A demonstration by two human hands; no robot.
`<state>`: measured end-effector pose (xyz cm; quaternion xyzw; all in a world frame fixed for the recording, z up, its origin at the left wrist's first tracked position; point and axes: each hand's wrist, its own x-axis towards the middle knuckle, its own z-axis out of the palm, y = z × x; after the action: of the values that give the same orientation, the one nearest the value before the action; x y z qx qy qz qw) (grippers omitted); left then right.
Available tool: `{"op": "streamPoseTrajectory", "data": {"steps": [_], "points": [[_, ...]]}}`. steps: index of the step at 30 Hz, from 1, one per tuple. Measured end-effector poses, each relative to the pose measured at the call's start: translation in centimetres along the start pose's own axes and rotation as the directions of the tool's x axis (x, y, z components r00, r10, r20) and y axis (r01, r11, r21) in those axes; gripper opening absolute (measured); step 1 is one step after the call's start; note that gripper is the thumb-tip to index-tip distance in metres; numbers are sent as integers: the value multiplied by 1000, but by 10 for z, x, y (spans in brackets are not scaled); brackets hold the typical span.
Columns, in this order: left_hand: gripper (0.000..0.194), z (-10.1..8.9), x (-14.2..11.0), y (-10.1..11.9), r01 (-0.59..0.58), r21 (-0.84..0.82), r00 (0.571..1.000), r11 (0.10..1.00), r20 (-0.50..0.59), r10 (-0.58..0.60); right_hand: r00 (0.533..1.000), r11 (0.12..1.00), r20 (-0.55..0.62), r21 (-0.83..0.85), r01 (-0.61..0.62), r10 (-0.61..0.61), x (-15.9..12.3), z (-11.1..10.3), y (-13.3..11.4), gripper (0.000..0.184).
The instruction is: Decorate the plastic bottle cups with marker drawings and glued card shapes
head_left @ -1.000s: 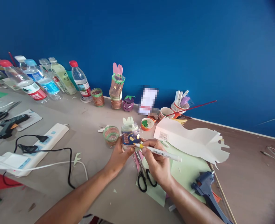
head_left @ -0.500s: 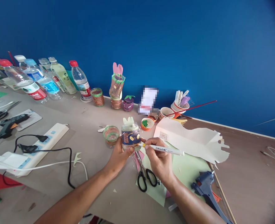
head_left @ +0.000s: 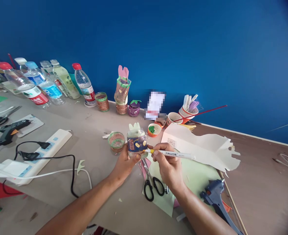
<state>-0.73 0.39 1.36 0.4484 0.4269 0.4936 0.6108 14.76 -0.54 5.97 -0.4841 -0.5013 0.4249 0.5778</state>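
My left hand holds a small clear jar from its left side and from below, with the thumb and the fingers pressed on its lower part. This jar stands upright in the middle of the view, above the grey table, and it has a dark blue band with yellowish spots and pale green paper ears on the top. In my right hand I have a white marker, pinched between the thumb and the fingers close to its yellow end. The marker lies almost level, and its tip points at the lower edge of the blue band; if the tip really touches it, I cannot tell. Just to the left of the jar is a low round container with a green rim, and behind it, to the right, I see a small orange cup with a green patch inside. Under and between my hands the scissors with black handles lie partly on a light green sheet. A torn white paper is to the right of my right hand, and the blue glue gun lies near my right forearm
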Motion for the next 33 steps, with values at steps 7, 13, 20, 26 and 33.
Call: {"op": "streamPoseTrajectory", "data": {"steps": [7, 13, 20, 26, 33], "points": [[64, 1, 1, 1, -14, 4, 1000, 1000, -15, 14, 996, 998, 64, -11, 61, -61, -5, 4, 0, 8], [60, 2, 1, 2, -28, -1, 999, 1000, -21, 28, 988, 990, 89, -57, 131, -126, -7, 7, -1, 4], [58, 1, 0, 2, -35, 11, 999, 999, -25, 35, 990, 981, 89, -148, 122, -110, -6, 5, 2, 6], [65, 1, 0, -1, -16, -18, 1000, 1000, -8, 16, 999, 994, 31, -105, 43, -40, -1, 1, 4, 7], [64, 2, 0, 0, -2, -32, 1000, 999, 10, 3, 1000, 995, -19, -100, 12, -14, 3, 1, 2, 7]]}}
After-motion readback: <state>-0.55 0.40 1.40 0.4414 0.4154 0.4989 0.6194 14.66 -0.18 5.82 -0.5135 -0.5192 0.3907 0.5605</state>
